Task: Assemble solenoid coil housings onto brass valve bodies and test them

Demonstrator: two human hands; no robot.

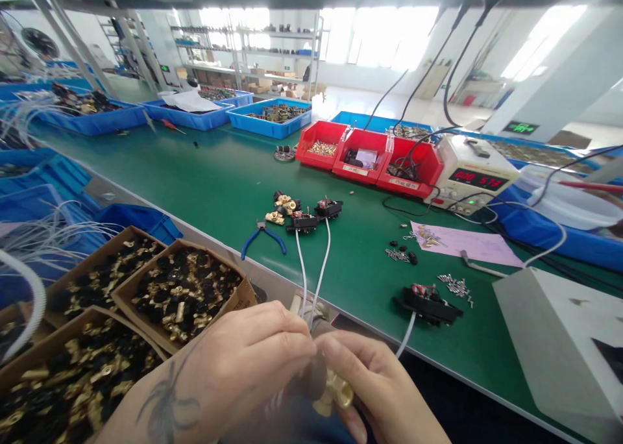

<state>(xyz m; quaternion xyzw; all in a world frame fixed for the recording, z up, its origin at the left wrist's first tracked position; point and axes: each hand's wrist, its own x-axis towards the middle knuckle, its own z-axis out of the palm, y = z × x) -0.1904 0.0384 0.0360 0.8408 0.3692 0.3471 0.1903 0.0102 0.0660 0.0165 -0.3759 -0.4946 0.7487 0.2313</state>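
Observation:
My left hand is closed in a pinch at the front edge of the table, its fingertips against my right thumb; what they pinch is hidden. A brass fitting with round openings sits in the curled fingers of my right hand. Beyond my hands, two black assemblies with red wires lie on the green table, and their white cables run down behind my fingers. Loose brass fittings lie beside them, with blue-handled pliers nearby. A third black assembly rests to the right.
Cardboard boxes of brass and black fittings stand at left. Red bins and a power supply line the back. Small screws, a pink sheet and a grey box are at right.

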